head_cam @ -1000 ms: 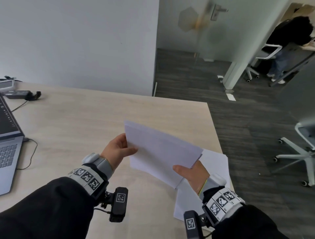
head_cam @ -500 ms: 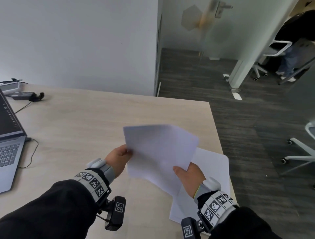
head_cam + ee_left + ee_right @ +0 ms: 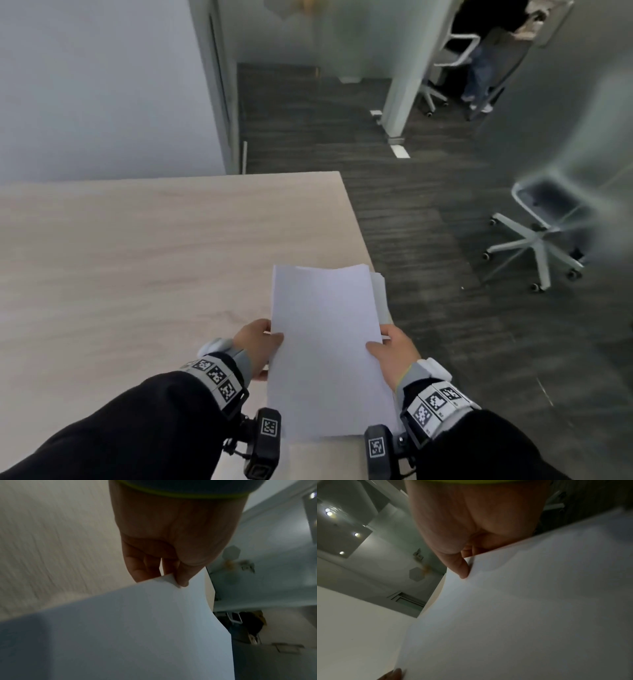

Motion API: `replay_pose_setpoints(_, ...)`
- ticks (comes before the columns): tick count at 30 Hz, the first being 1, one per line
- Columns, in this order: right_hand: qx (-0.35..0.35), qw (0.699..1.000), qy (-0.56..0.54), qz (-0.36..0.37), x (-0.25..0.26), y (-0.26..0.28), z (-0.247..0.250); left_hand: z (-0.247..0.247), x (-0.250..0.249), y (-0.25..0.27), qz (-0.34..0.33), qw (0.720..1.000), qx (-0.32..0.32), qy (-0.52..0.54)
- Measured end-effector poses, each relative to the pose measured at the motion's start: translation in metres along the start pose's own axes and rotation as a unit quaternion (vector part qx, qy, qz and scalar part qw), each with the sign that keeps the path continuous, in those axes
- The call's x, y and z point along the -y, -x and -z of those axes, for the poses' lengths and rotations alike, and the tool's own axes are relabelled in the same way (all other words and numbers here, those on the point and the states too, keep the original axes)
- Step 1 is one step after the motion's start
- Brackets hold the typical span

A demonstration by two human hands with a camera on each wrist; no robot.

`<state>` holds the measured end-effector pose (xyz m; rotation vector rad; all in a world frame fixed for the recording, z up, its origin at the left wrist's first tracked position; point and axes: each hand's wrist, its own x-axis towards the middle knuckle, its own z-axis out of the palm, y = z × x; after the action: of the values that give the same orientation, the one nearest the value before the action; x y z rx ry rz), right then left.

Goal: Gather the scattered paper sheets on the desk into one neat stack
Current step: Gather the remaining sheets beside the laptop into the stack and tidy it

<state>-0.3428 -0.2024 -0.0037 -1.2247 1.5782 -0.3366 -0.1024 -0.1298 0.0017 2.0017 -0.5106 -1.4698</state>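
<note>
- White paper sheets are held as one stack between both hands, over the near right corner of the desk, long side running away from the person.
- Left hand grips the stack's left edge: thumb on top, fingers curled underneath.
- Right hand grips the right edge the same way, thumb lying on the top sheet, fingers hidden below the paper.
- Both forearms in black sleeves reach forward side by side, each wrist wearing a band of black-and-white square markers and a small camera.
- At the stack's far right corner the edges of lower sheets peek out, not quite aligned.
- Beyond the desk lies dark carpet with a white swivel chair to the right; a seated person shows at the far right.
- No readable writing appears on the paper.
</note>
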Motion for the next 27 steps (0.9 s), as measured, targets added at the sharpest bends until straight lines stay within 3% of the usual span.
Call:
replay_pose_setpoints(5, -0.008, 1.0, 0.003, -0.015, -0.017, -0.011, 0.017, -0.024, -0.005, -0.014, -0.012, 0.999, 0.012, -0.03)
replay_pose_setpoints(9, -0.011, 0.999, 0.013, -0.045, -0.039, -0.019, 0.027, -0.021, 0.0, -0.032, -0.047, 0.971, -0.032, -0.234)
replay_pose_setpoints(11, -0.025, 0.998, 0.019, -0.054, -0.051, -0.025, 0.034, -0.018, 0.002, -0.037, -0.056, 0.961, -0.055, -0.266)
replay_pose_setpoints(19, -0.068, 0.992, 0.08, -0.064, -0.053, -0.041, 0.045, -0.036, 0.009, -0.037, -0.083, 0.977, -0.044, -0.19)
replay_pose_setpoints(27, -0.023, 0.991, -0.038, -0.126, -0.06, -0.055, 0.047, -0.057, -0.002, -0.043, -0.113, 0.985, -0.007, -0.131)
